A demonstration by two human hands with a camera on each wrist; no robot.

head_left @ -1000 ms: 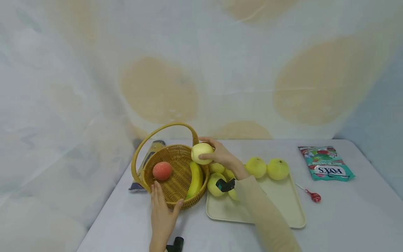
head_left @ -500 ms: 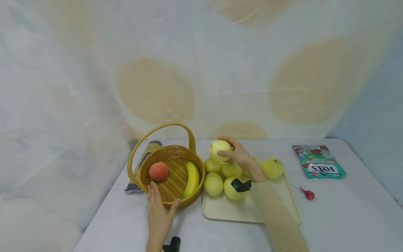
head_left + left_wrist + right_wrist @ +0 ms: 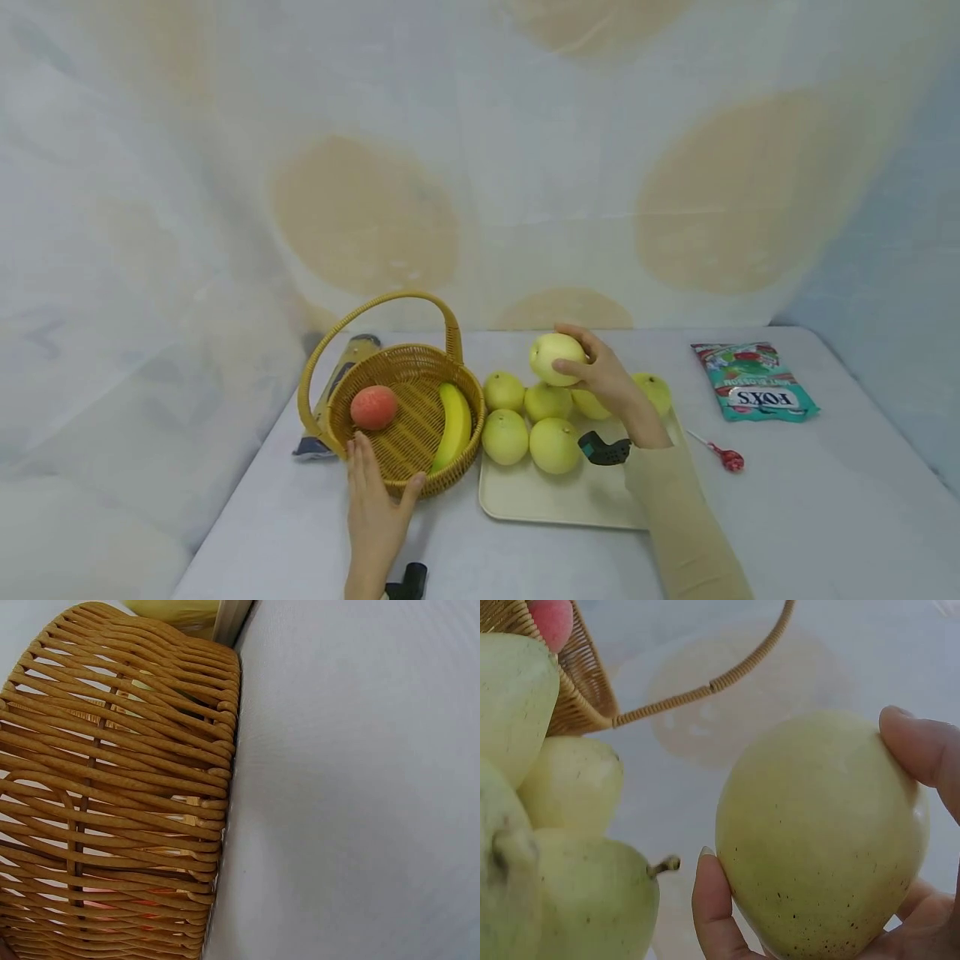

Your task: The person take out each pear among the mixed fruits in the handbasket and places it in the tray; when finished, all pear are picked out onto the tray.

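My right hand point(image 3: 600, 375) grips a pale yellow-green pear point(image 3: 555, 358) above the back of the cream tray point(image 3: 540, 508). The right wrist view shows the thumb and fingers around this speckled pear point(image 3: 817, 840). Several similar pears point(image 3: 506, 437) sit on the tray, bunched toward its left and back. My left hand point(image 3: 375, 508) rests with fairly straight fingers at the near-left rim of a woven basket point(image 3: 408, 454) with a tall handle. Inside the basket lie a peach point(image 3: 373, 407) at left and a yellow banana point(image 3: 453, 425) at right.
A dark blue and tan packet point(image 3: 315, 446) lies partly hidden behind the basket's left side. To the tray's right are a red-wrapped lollipop point(image 3: 727, 458) and a green candy bag point(image 3: 757, 387). A patterned cloth point(image 3: 480, 208) hangs behind the white table.
My right hand has moved right with the pear, from over the basket's right rim to above the tray. My left hand stays at the basket. The view has shifted slightly.
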